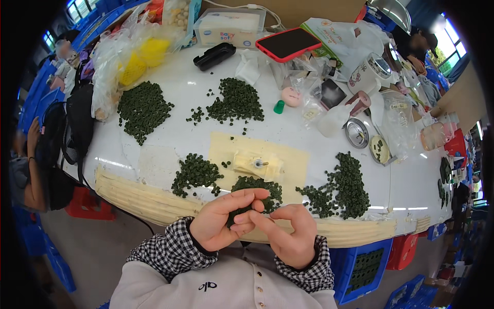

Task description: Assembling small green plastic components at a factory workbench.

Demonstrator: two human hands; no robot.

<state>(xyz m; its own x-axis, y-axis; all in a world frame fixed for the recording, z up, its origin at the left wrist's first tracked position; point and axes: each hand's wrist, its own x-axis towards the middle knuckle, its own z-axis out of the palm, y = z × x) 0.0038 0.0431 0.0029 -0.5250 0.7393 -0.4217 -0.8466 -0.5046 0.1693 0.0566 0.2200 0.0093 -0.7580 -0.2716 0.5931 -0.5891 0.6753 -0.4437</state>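
My left hand (218, 219) is curled, its fingers bent toward the thumb. My right hand (293, 234) pinches with thumb and forefinger, its fingertips meeting those of the left. Whatever lies between the fingertips is too small to make out. Dark green shows in the left hand's curl; whether it is held or lies behind, I cannot tell. Just beyond the hands is a heap of small dark green round pieces (265, 188), partly covered by them. Past that heap, a cream taped block (257, 164) with a short metal pin (263, 164) sits on a cream sheet (296, 170).
More green heaps lie at near left (195, 175), far left (144, 110), far middle (236, 100) and right (347, 188). A red-edged phone (288, 44), black case (215, 55), tissue box (230, 27), mug (368, 74) and round tins (356, 133) stand farther back. Blue crate (363, 270) below the edge.
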